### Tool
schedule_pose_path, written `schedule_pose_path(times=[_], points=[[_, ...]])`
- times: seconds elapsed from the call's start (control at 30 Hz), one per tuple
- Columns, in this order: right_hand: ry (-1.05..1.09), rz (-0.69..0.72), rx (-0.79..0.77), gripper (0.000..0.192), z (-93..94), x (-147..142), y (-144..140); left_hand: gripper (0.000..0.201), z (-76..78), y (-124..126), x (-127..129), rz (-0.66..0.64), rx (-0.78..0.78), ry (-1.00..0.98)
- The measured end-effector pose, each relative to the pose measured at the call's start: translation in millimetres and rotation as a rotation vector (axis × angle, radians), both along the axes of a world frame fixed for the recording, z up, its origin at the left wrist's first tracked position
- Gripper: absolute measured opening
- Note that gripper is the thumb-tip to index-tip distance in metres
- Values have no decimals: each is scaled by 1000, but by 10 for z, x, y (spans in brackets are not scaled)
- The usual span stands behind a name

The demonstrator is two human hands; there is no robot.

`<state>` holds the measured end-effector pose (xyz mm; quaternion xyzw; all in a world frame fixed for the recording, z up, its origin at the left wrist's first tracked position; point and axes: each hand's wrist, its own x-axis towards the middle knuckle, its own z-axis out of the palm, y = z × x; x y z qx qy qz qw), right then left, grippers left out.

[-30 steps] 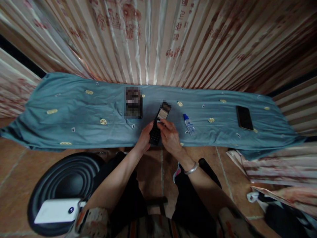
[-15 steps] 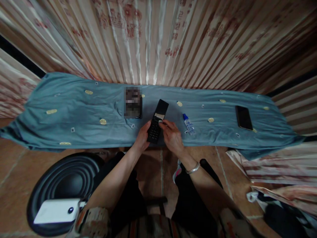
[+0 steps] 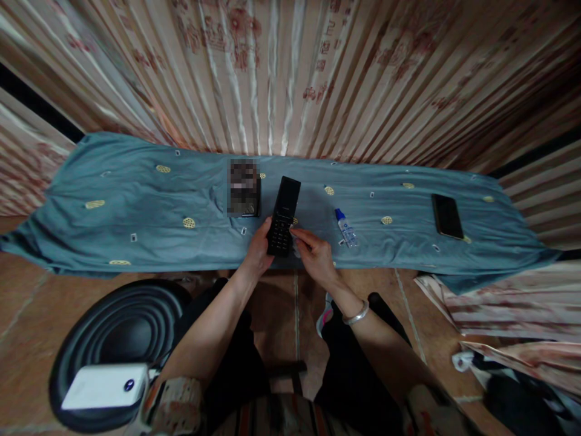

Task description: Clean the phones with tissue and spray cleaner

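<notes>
At the lower left, a white power bank (image 3: 104,386) lies on the round black stool (image 3: 131,321), its lead end close to the left sleeve (image 3: 175,402); a snagged cable could drag it off. Further right, on the teal cloth (image 3: 376,242), a dark boxy item (image 3: 245,197), partly pixelated, sits near the raised half of the open flip phone (image 3: 284,216), so a careless swing leftward could knock the two together. The phone itself is over the cloth's near edge; if its single-sided support slipped, or a push at its right side tipped it, it could fall to the tiled floor (image 3: 281,315). Past that, the blue-capped clear bottle (image 3: 347,230) lies on its side, and a brush from the right knuckles could roll it. The dark smartphone (image 3: 447,216) seems safely well apart.

As for the grip, the left hand (image 3: 260,247) is closed on the flip phone's keypad half, thumb along its left edge, the other fingers mostly hidden. The right hand (image 3: 316,257) has thumb and forefinger close together at the right edge by the keys; something pale shows there, but I cannot tell whether it is pinched.
</notes>
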<state>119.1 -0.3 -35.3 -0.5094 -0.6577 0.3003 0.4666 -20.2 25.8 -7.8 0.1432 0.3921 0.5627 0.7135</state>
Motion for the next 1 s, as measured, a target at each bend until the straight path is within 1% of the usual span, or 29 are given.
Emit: schedule_pose_path(times=[0.27,0.43,0.6,0.73,0.83,0.9,1.0], points=[[-32,73,-14,36,64,-28,-164,23,-15,66,-27,32,-6,1],[-49,118,-8,33,84,-61,-254,24,3,97,-36,94,-35,-8],[-87,146,29,34,64,-77,-305,30,34,113,-21,38,-41,-37],[-182,130,65,35,57,-70,-325,33,29,130,-6,51,-43,-47],[-223,147,92,36,84,-69,-338,33,12,139,-8,45,-31,-47],[-219,158,86,36,119,-57,-334,33,6,141,-14,42,-37,-48],[-161,158,21,33,167,1,-283,32,12,140,-19,31,-39,-45]])
